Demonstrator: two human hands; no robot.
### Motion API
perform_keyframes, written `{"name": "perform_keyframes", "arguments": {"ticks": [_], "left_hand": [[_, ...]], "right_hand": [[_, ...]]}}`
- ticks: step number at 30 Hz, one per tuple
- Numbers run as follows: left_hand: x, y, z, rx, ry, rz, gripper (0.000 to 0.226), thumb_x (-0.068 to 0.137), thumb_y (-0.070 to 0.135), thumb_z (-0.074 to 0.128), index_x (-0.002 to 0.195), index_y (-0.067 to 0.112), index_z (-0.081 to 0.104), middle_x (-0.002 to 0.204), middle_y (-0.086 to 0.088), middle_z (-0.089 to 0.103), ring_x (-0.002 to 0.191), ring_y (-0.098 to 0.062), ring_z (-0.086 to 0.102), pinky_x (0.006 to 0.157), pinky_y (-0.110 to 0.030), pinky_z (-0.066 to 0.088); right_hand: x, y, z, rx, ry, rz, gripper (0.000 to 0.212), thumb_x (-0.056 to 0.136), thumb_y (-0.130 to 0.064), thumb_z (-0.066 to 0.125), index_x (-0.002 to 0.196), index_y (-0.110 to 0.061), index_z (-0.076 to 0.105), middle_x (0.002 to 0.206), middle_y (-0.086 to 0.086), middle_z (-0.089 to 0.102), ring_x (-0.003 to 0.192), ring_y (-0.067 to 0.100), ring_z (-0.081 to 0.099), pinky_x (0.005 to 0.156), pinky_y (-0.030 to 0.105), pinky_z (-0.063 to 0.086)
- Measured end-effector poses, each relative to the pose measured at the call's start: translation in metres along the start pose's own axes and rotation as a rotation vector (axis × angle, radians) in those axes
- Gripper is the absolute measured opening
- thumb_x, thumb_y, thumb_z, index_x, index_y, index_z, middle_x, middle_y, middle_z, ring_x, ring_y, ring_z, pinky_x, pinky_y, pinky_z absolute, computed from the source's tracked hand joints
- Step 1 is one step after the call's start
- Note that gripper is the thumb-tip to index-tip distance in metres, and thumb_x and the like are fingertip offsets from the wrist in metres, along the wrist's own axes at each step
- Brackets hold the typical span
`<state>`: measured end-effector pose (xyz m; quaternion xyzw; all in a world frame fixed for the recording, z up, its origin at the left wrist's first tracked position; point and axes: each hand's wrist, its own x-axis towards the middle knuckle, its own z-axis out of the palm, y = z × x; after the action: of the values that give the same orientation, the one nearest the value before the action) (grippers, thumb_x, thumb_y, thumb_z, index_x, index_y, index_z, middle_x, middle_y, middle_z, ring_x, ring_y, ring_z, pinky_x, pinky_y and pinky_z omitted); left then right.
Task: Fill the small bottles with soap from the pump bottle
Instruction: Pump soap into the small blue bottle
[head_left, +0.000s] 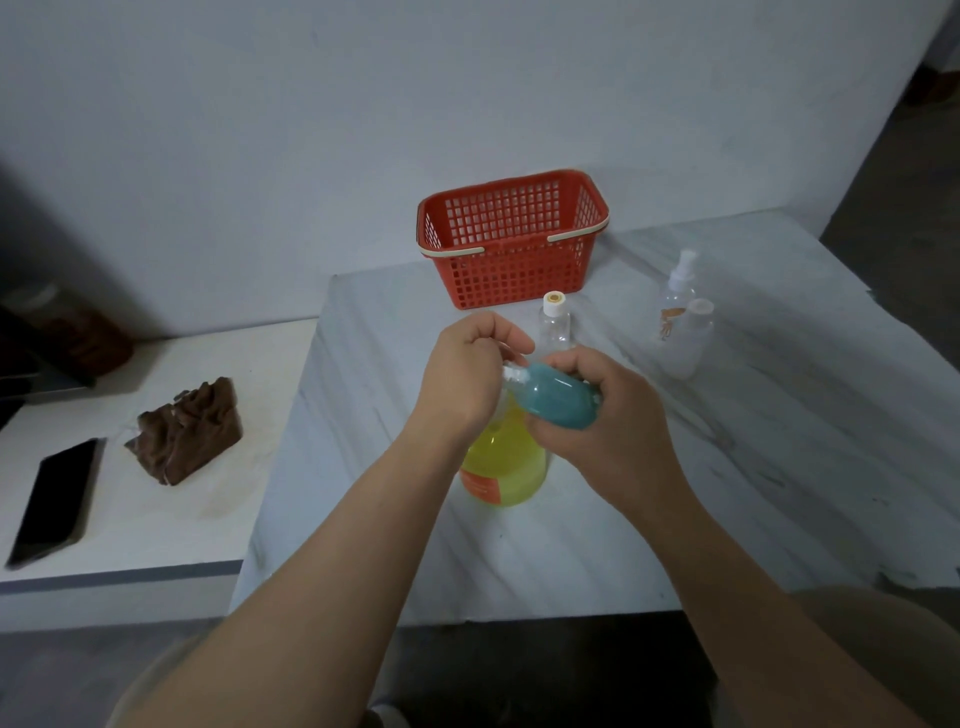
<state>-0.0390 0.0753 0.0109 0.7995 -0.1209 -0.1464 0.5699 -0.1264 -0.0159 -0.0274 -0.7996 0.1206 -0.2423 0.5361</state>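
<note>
A teal bottle (556, 397) is held lying nearly level in the grip of the right hand (597, 415), whose fingers and thumb are wrapped round its body. Its white neck end is pinched by the curled fingers of the left hand (467, 374) – whether a cap is on it cannot be told. Directly beneath both grips the pump bottle (511, 462), filled with yellow soap and marked with an orange label, is stood on the pale marbled surface (571, 545); its pump head is hidden by the hands. Just beyond the grips a clear bottle (555, 325) with a white cap is seen upright. Further right, a spray bottle (678, 296) and a frosted bottle (688, 343) are set close together. Behind all of these a red basket (511, 270) is placed by the wall. Well to the left – on a lower ledge (156, 519) – a brown cloth (189, 434) and a dark phone (57, 499) are laid.
</note>
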Motion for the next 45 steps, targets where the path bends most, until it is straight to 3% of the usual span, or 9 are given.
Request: {"name": "perform_keyframes", "arguments": {"ticks": [10,17,25,34,40,45], "left_hand": [[0.004,-0.006,0.001,0.017,0.016,0.015,0.037,0.077,-0.009,0.029,0.070,0.009,0.060,0.072,-0.010,0.059,0.065,-0.018,0.051,0.058,-0.027,0.040],[0.003,0.000,0.000,0.059,0.017,-0.003,0.035,0.079,-0.006,0.032,0.071,0.011,0.061,0.074,-0.009,0.060,0.068,-0.020,0.052,0.063,-0.029,0.041],[0.004,0.008,-0.003,0.054,0.000,-0.036,0.034,0.082,-0.005,0.034,0.071,0.012,0.062,0.073,-0.006,0.059,0.067,-0.018,0.051,0.058,-0.026,0.041],[0.003,0.000,-0.002,0.013,0.006,0.006,0.036,0.078,-0.006,0.031,0.070,0.010,0.063,0.073,-0.008,0.060,0.065,-0.018,0.051,0.056,-0.026,0.039],[0.006,-0.007,0.001,0.017,0.024,0.058,0.036,0.074,-0.009,0.031,0.064,0.011,0.060,0.069,-0.006,0.059,0.066,-0.017,0.051,0.058,-0.027,0.039],[0.005,-0.008,0.002,0.030,0.019,0.051,0.035,0.074,-0.009,0.031,0.064,0.010,0.059,0.067,-0.006,0.058,0.063,-0.016,0.050,0.055,-0.026,0.039]], "right_hand": [[0.002,0.001,0.003,0.021,-0.003,0.012,0.037,0.064,-0.006,0.078,0.077,-0.036,0.061,0.069,-0.020,0.063,0.062,-0.001,0.057,0.055,0.007,0.038],[0.003,0.001,0.001,0.010,-0.006,0.003,0.034,0.063,-0.005,0.078,0.081,-0.029,0.063,0.068,-0.010,0.064,0.061,0.004,0.056,0.054,0.010,0.040],[0.002,-0.002,-0.001,-0.006,-0.009,-0.012,0.035,0.063,-0.008,0.080,0.085,-0.028,0.062,0.069,-0.013,0.062,0.062,0.000,0.056,0.056,0.009,0.040],[0.001,-0.002,0.000,0.001,-0.010,-0.006,0.040,0.063,-0.008,0.079,0.078,-0.039,0.059,0.071,-0.019,0.063,0.064,0.001,0.057,0.056,0.009,0.040],[0.000,0.001,0.000,0.031,-0.034,0.033,0.032,0.064,-0.007,0.078,0.083,-0.030,0.064,0.070,-0.012,0.065,0.062,0.001,0.057,0.055,0.009,0.039],[0.002,0.003,0.001,0.023,-0.035,0.042,0.035,0.063,-0.004,0.078,0.079,-0.031,0.062,0.068,-0.018,0.063,0.059,-0.001,0.055,0.053,0.008,0.038]]}}
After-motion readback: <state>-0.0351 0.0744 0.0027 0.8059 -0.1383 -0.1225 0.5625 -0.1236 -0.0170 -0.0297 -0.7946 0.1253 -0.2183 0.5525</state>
